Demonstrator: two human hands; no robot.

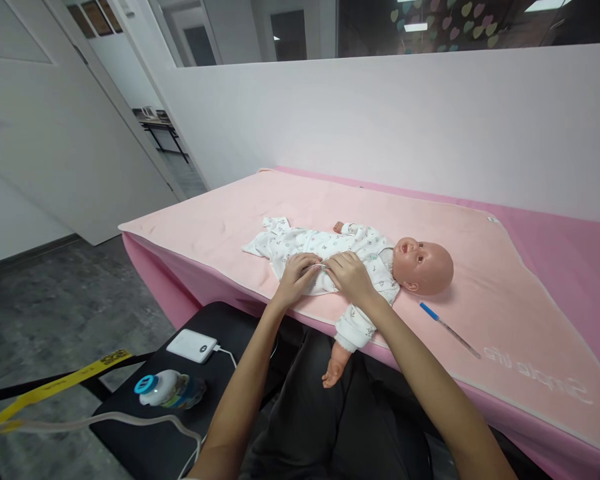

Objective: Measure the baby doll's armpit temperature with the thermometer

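The doll [429, 268] lay on its back on the desk [205, 223], arms already in the suit's [325, 241] sleeves. Left hand [300, 271] and right hand [349, 272], fingers curled, pinched a thin tie [321, 265] at its front; knotted or not, I couldn't tell.

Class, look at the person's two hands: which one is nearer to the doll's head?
The right. The right hand is on the printed outfit, on the side toward the doll's head; the left hand is also on the outfit, farther away, toward its leg end.
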